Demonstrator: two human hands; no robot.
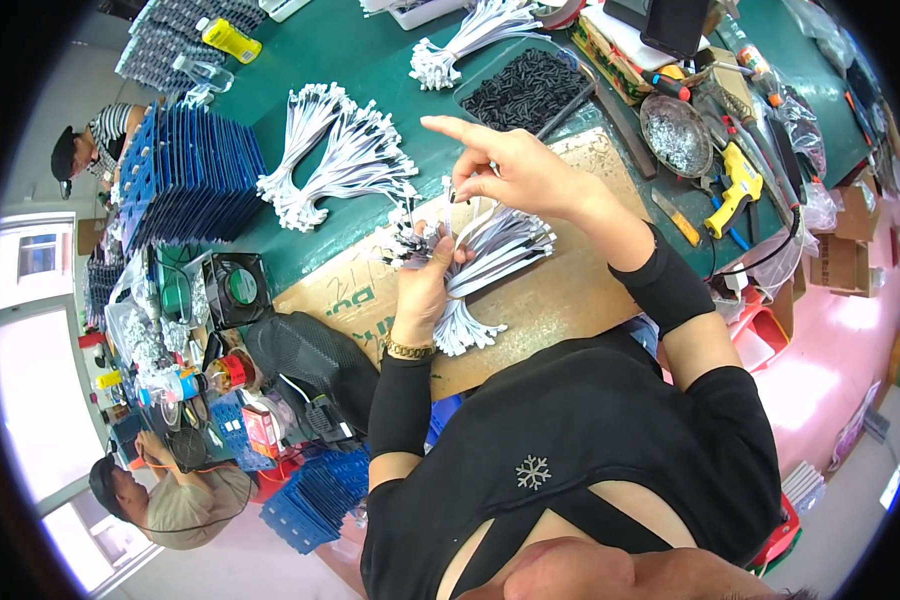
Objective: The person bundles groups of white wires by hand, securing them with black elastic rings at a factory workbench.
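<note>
Mid-frame: left hand [425,275] is gripping a cable bundle [490,250], fingers wrapped tight round it over the cardboard [560,290]. Right hand [515,170] is hovering just above, thumb & finger pinching one cable end, index sticking out toward upper left.

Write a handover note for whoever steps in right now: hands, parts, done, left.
Left hand: closed around a bundle of thin white cables with black end connectors, held over the brown cardboard sheet.
Right hand: raised above the bundle, forefinger stretched out, other fingers pinching what looks like a single strand; too small to tell.
Parts: two fanned bunches of the same white cables lie on the green table; a tray of small black pieces sits beyond.
Done: bunches laid aside.
Left: the bundle in hand.
</note>
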